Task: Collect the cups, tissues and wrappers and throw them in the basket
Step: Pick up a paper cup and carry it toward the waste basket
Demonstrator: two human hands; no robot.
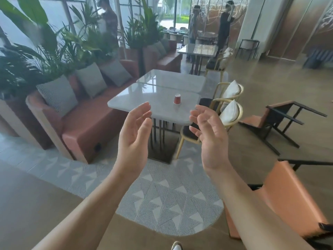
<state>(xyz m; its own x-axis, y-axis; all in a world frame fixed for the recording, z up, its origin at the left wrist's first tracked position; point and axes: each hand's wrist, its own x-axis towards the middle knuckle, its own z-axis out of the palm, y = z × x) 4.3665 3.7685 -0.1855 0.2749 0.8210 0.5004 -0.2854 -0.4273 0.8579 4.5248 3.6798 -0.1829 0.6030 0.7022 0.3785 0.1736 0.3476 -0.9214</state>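
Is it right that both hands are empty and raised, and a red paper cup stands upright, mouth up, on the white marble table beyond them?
Not quite. The head view shows the red paper cup upside down, mouth on the tabletop and narrow base up. The rest holds: the left hand and right hand are empty and raised with fingers spread, and the cup stands on the white marble table beyond them.

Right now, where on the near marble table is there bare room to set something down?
The near marble table is bare except for the red cup, upside down near its right side. Everything left of the cup toward the sofa is free. The left hand and right hand are empty.
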